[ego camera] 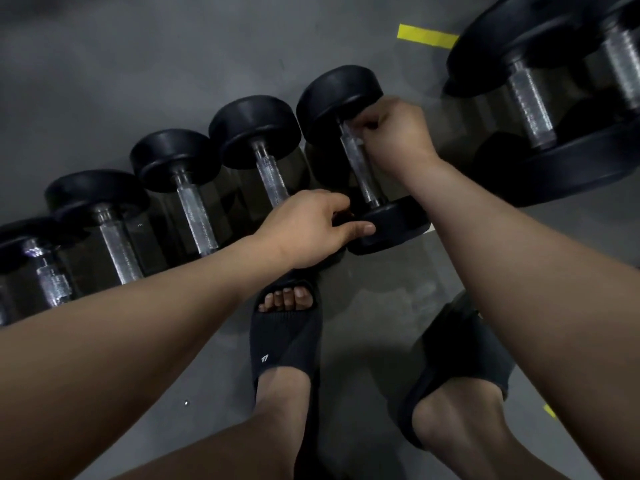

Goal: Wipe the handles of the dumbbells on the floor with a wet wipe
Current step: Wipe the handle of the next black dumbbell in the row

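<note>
Several black dumbbells with knurled steel handles lie in a slanting row on the grey floor. My right hand (394, 129) is curled in a fist round the far end of the handle (362, 174) of the row's rightmost dumbbell. A pale sliver of the wet wipe (359, 142) shows under its fingers; the rest is hidden. My left hand (311, 226) grips the rim of that dumbbell's near head (394, 226), thumb on its side. The right hand is slightly blurred.
Neighbouring dumbbells (270, 174) (195, 216) (117, 247) lie close on the left. Two larger dumbbells (530, 98) sit at the upper right. A yellow tape strip (427, 36) marks the floor. My feet in black slides (285, 337) (460, 358) stand just before the row.
</note>
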A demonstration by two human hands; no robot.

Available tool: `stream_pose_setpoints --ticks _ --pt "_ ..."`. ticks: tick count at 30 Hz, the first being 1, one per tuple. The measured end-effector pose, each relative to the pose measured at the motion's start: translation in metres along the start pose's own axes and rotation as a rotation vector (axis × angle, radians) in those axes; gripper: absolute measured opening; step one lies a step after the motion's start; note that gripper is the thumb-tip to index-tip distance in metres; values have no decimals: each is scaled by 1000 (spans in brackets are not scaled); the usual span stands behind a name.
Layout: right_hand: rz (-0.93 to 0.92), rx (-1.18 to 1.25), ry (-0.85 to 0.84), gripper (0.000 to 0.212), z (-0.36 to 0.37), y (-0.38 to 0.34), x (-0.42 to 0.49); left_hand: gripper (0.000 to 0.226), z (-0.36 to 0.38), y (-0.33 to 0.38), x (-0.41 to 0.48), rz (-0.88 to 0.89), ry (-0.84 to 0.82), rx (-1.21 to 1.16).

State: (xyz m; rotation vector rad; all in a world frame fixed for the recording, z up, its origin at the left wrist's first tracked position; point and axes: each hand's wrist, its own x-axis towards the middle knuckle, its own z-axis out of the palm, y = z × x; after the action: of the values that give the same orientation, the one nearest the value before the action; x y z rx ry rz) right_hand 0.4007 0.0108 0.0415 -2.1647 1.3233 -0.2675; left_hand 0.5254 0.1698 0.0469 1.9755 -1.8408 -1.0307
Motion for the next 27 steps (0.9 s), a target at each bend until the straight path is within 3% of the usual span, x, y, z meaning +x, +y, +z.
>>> stream_pose_setpoints --ticks 11,20,27 --pt "-32 -59 -334 14 -28 18 -26 46 -2 0 -1 -7 -9 -9" --pt "-31 -65 -100 20 -10 -4 4 55 -4 2 -1 -5 -5 -15" --pt "-202 -171 -235 21 -15 8 -15 47 -5 2 -1 -20 -14 -3"
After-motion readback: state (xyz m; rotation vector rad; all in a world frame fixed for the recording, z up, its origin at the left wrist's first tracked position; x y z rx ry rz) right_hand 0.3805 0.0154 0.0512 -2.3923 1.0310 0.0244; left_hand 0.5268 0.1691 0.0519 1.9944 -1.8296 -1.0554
